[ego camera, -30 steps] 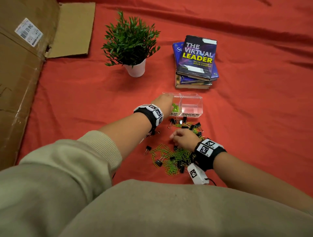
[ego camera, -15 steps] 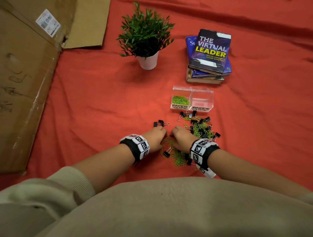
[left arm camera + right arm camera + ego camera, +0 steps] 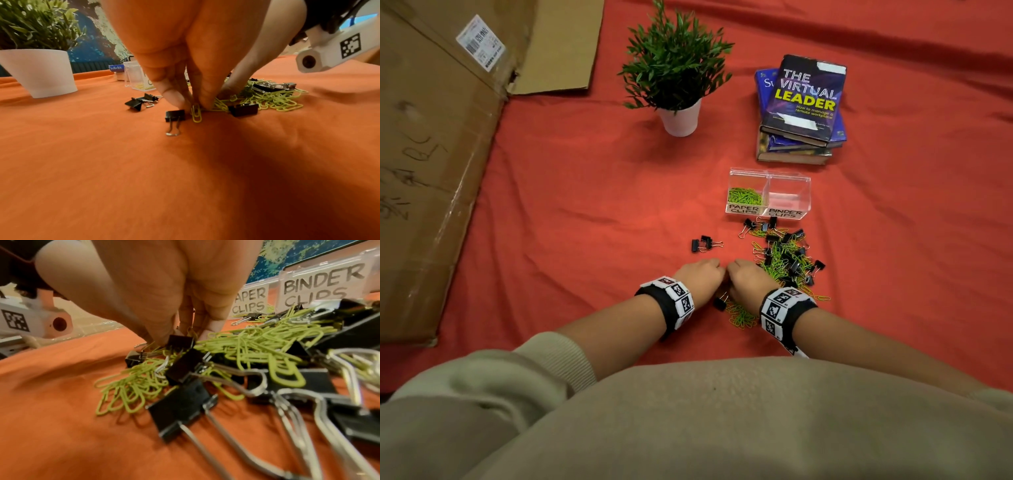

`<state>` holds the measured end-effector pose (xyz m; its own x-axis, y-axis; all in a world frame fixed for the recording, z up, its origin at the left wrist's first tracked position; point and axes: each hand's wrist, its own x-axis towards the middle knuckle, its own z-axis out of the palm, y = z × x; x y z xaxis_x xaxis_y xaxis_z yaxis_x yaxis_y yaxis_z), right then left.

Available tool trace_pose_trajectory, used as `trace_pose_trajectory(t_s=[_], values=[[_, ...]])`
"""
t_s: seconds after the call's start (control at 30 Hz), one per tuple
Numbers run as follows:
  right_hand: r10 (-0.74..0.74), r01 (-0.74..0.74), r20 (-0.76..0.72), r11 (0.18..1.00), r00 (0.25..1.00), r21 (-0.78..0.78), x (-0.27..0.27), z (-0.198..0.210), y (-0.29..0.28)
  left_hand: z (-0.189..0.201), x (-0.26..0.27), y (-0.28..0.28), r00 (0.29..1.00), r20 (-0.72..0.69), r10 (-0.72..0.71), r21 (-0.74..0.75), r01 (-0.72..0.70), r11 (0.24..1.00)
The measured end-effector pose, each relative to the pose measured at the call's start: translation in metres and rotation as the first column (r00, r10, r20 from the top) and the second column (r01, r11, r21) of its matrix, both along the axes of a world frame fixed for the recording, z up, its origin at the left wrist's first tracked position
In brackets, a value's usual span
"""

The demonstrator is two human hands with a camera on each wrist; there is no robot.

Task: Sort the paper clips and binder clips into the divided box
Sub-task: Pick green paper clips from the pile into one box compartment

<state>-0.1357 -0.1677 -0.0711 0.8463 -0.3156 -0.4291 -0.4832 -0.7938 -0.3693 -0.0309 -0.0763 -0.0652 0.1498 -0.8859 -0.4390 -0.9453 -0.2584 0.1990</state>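
The clear divided box (image 3: 769, 178) stands on the red cloth; its left cell, labelled PAPER CLIPS, holds green paper clips (image 3: 744, 196), and the BINDER CLIPS cell (image 3: 787, 200) looks bare. A mixed pile of green paper clips and black binder clips (image 3: 784, 257) lies in front of it. My left hand (image 3: 702, 274) is at the pile's near left edge, its fingertips (image 3: 174, 97) pinching a green paper clip (image 3: 196, 113) that lies on the cloth beside a black binder clip (image 3: 174, 115). My right hand (image 3: 746, 278) touches it, fingertips (image 3: 207, 334) closed on green clip strands next to a binder clip (image 3: 180, 341).
Two binder clips (image 3: 703, 243) lie apart, left of the pile. A potted plant (image 3: 678, 85) and a stack of books (image 3: 803, 109) stand behind the box. Flattened cardboard (image 3: 431, 154) covers the left side.
One second ago my left hand was at the box's paper clip cell; it has come back to the pile and now pinches a clip beside my right hand.
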Motion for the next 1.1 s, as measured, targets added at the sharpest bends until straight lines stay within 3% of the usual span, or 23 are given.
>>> trace_pose_trajectory(t_s=[0.23, 0.37, 0.53, 0.67, 0.73, 0.83, 0.9, 0.97, 1.0, 1.03, 1.1], values=[[-0.126, 0.128, -0.047, 0.990, 0.991, 0.055, 0.001, 0.002, -0.011, -0.010, -0.001, 0.004, 1.000, 0.010, 0.001, 0.011, -0.001, 1.000], [-0.391, 0.383, -0.026, 0.882, 0.920, 0.275, 0.004, 0.012, -0.026, -0.013, 0.003, 0.002, 0.984, -0.098, 0.146, 0.014, -0.146, 0.989], [-0.620, 0.544, -0.110, 0.573, 0.777, 0.613, 0.001, 0.024, -0.049, -0.005, 0.021, -0.002, 0.853, -0.367, 0.370, -0.067, -0.421, 0.904], [-0.708, 0.523, -0.261, 0.177, 0.656, 0.834, 0.000, 0.031, -0.053, -0.006, 0.030, -0.001, 0.733, -0.523, 0.435, -0.057, -0.540, 0.840], [-0.707, 0.489, -0.328, 0.029, 0.626, 0.872, 0.000, 0.032, -0.051, -0.006, 0.032, -0.001, 0.676, -0.585, 0.448, -0.031, -0.571, 0.820], [-0.697, 0.462, -0.409, -0.125, 0.589, 0.878, -0.001, 0.033, -0.047, -0.006, 0.031, -0.001, 0.611, -0.632, 0.477, 0.036, -0.592, 0.805], [-0.685, 0.467, -0.452, -0.181, 0.572, 0.866, 0.000, 0.033, -0.042, -0.004, 0.028, -0.003, 0.532, -0.648, 0.545, 0.132, -0.626, 0.768], [-0.674, 0.502, -0.458, -0.148, 0.579, 0.852, 0.002, 0.032, -0.037, -0.004, 0.025, -0.004, 0.435, -0.646, 0.627, 0.234, -0.669, 0.705], [-0.670, 0.541, -0.434, -0.058, 0.602, 0.839, 0.004, 0.032, -0.035, -0.003, 0.023, -0.004, 0.407, -0.639, 0.652, 0.267, -0.678, 0.685], [-0.659, 0.593, -0.383, 0.120, 0.647, 0.797, 0.006, 0.030, -0.033, -0.002, 0.023, -0.005, 0.412, -0.623, 0.665, 0.283, -0.675, 0.682], [-0.550, 0.588, -0.253, 0.603, 0.796, 0.539, 0.009, 0.024, -0.029, 0.001, 0.021, -0.006, 0.563, -0.516, 0.645, 0.233, -0.633, 0.739]])
